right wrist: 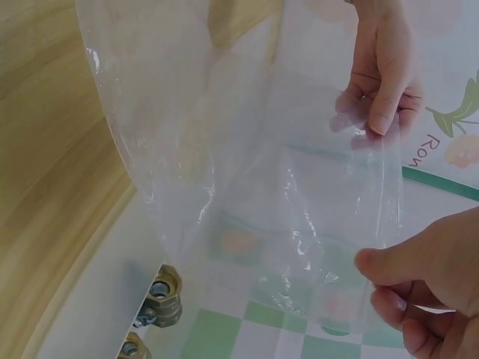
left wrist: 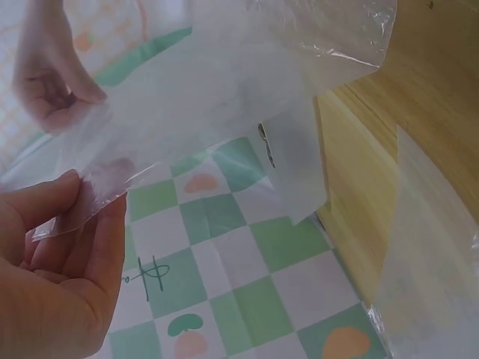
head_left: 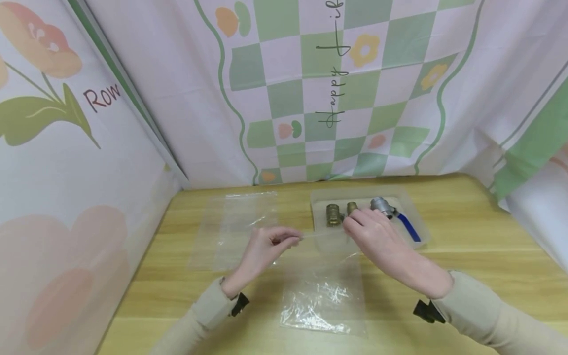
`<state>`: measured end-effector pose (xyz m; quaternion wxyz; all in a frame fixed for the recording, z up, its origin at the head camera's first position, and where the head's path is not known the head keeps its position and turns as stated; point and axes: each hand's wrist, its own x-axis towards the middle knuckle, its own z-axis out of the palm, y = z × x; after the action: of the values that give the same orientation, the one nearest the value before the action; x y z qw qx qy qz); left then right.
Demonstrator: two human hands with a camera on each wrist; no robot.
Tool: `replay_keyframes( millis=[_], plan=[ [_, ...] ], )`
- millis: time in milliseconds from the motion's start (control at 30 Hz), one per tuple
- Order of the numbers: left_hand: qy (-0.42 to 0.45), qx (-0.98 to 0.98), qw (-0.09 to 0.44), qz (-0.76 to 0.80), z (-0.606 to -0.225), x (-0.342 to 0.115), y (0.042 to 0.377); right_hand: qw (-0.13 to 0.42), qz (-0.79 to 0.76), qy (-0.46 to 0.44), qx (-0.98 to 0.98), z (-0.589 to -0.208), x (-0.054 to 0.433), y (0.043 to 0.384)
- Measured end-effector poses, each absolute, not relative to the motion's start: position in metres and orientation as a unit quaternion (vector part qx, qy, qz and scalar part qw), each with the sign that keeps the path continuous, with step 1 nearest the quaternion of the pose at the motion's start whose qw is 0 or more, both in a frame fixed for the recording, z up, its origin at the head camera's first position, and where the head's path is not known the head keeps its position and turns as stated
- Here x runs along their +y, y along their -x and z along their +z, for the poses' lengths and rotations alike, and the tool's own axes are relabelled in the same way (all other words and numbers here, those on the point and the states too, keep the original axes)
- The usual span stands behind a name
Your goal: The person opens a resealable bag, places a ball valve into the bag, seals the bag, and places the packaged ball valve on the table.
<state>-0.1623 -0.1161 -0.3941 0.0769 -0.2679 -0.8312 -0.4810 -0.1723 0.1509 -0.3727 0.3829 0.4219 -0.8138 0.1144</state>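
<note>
A clear plastic zip bag (head_left: pixel 321 305) hangs between the two hands above the table. My left hand (head_left: pixel 266 249) pinches one top corner between thumb and fingers. The opposite end of the same edge is pinched by my right hand (head_left: pixel 386 244). In the right wrist view the bag (right wrist: pixel 247 164) is spread out and see-through, with nothing visible inside. A white tray (head_left: pixel 423 231) stands just beyond the right hand. On it lie a brass fitting (head_left: pixel 333 215), a smaller brass piece (head_left: pixel 352 207) partly hidden by the fingers, and a silver ball valve (head_left: pixel 380 206) with a blue lever (head_left: pixel 408 227).
Another clear bag (head_left: pixel 241 222) lies flat on the wooden table (head_left: pixel 146 296), left of the tray. Printed curtains (head_left: pixel 284 98) stand behind the table, and a flowered cloth wall (head_left: pixel 88 187) runs along its left edge.
</note>
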Motion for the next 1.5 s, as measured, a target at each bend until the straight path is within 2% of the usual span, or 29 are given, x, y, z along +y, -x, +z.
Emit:
replay_keyframes(
  millis=[400, 800, 1000, 1200, 1333, 1500],
  plan=[
    [0.288, -0.836, 0.101, -0.456, -0.396, -0.1148, 0.1627, 0.356, 0.119, -0.423, -0.825, -0.3744, 0.1513, 0.1684],
    [0.284, -0.83, 0.086, -0.472, -0.3937, -0.1126, 0.1619, 0.358, 0.105, -0.426, -0.824, -0.3716, 0.1509, 0.1652],
    [0.273, -0.814, 0.054, -0.51, -0.392, -0.1109, 0.1604, 0.388, 0.101, -0.416, -0.817, -0.3711, 0.1507, 0.1697],
    [0.274, -0.8, 0.039, -0.533, -0.3922, -0.1098, 0.1594, 0.381, 0.11, -0.405, -0.824, -0.3734, 0.1512, 0.1734],
    [0.276, -0.807, 0.047, -0.52, -0.3942, -0.1098, 0.1589, 0.378, 0.118, -0.407, -0.823, -0.3761, 0.1506, 0.1738],
    [0.286, -0.819, 0.081, -0.491, -0.3962, -0.1094, 0.1604, 0.369, 0.13, -0.409, -0.825, -0.3786, 0.1489, 0.1725]
  ],
)
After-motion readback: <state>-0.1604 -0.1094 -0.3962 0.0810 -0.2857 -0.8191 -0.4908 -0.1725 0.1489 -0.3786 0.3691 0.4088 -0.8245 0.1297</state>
